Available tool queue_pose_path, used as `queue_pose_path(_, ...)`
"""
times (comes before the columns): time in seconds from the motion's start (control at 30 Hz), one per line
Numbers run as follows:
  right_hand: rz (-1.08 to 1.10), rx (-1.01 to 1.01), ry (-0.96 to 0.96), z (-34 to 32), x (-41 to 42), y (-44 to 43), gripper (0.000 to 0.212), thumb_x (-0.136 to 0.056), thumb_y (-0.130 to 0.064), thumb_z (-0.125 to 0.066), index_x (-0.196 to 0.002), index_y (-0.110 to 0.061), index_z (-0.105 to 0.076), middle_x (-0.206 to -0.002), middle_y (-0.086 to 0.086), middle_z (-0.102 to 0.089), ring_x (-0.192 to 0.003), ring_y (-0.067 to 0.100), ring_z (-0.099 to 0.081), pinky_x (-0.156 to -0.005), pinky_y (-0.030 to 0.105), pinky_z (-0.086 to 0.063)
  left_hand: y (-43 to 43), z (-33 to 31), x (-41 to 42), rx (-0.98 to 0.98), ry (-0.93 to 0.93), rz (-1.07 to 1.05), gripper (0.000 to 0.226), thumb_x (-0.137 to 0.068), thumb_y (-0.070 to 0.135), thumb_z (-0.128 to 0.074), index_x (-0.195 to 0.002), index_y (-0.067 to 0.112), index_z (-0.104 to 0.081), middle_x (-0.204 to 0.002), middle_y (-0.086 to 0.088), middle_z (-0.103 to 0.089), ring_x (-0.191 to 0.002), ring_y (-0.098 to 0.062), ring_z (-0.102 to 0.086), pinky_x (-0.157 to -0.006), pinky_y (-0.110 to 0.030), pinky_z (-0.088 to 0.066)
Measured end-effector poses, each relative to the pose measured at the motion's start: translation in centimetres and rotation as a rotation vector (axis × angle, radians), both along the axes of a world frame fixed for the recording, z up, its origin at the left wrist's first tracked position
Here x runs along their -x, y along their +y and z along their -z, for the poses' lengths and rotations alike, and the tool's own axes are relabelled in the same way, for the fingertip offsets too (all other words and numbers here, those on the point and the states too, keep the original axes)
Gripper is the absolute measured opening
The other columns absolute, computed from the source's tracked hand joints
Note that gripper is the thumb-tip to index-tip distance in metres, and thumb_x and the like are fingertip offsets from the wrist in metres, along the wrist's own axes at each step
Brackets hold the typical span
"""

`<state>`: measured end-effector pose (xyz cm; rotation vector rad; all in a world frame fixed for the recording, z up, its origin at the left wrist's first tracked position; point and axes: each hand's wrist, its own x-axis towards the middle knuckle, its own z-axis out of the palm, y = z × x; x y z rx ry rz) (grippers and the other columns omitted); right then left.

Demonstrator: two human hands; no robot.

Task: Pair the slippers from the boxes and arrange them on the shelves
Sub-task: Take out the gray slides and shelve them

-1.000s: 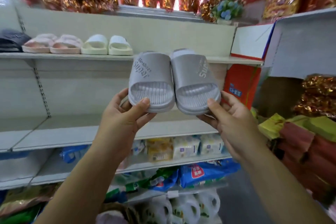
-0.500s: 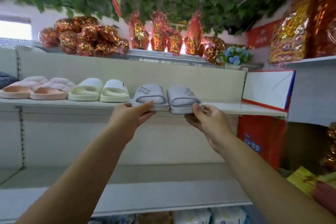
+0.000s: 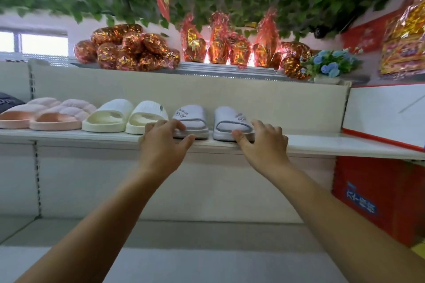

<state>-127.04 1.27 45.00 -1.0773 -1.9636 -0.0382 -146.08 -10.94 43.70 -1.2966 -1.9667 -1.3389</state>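
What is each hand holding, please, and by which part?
The left hand pinches the left grey slipper's near end; the right hand, the right grey slipper's.

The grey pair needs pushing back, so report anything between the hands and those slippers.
Nothing visible does. The left hand touches the front of the left grey slipper, the right hand the right grey slipper, both on the shelf.

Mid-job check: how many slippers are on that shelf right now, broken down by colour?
Dark slipper, cut off at the left edge: 1
Pink slippers: 2
Cream slippers: 2
Grey slippers: 2
Total: 7
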Motion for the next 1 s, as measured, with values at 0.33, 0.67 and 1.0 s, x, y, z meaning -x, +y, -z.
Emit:
queue_pose_path(0.33, -0.245, 0.041, -0.101, -0.9, 0.0, 2.3, 0.039, -0.094, -0.063, -0.049, -0.098, -0.032, -0.072, -0.095, -0.005, -0.07, -0.091, 0.02, -0.061, -0.072, 0.031, -0.044, 0.5, -1.1, 1.4, 0.046, 0.015, 0.066, 0.03, -0.085, 0.041, -0.076, -0.104, 0.017, -0.072, -0.099, -0.003, -0.07, -0.095, -0.02, -0.062, -0.082, -0.034, -0.048)
queue_pose_path(0.67, -0.315, 0.035, -0.127, -1.9, -3.3, -2.1, 0.053, -0.096, -0.054, -0.055, -0.14, -0.024, -0.055, -0.132, 0.003, -0.064, -0.123, 0.023, -0.056, -0.097, 0.033, -0.045, -3.3, -1.7, -0.9, 0.009, 0.091, 0.088, 0.039, -0.083, 0.035, -0.08, -0.117, 0.016, -0.073, -0.114, -0.001, -0.073, -0.111, -0.02, -0.063, -0.088, -0.025, -0.041)
queue_pose_path(1.0, -0.375, -0.148, -0.26, 1.5, -11.3, -16.3, 0.064, -0.092, -0.062, -0.054, -0.148, -0.031, -0.045, -0.144, -0.006, -0.053, -0.135, 0.012, -0.045, -0.107, 0.038, -0.044, -16.9, 3.5, -7.7, 0.086, 0.348, 0.103, 0.056, -0.089, 0.054, -0.06, -0.132, 0.018, -0.065, -0.138, 0.0, -0.063, -0.129, -0.021, -0.055, -0.105, -0.045, -0.048)
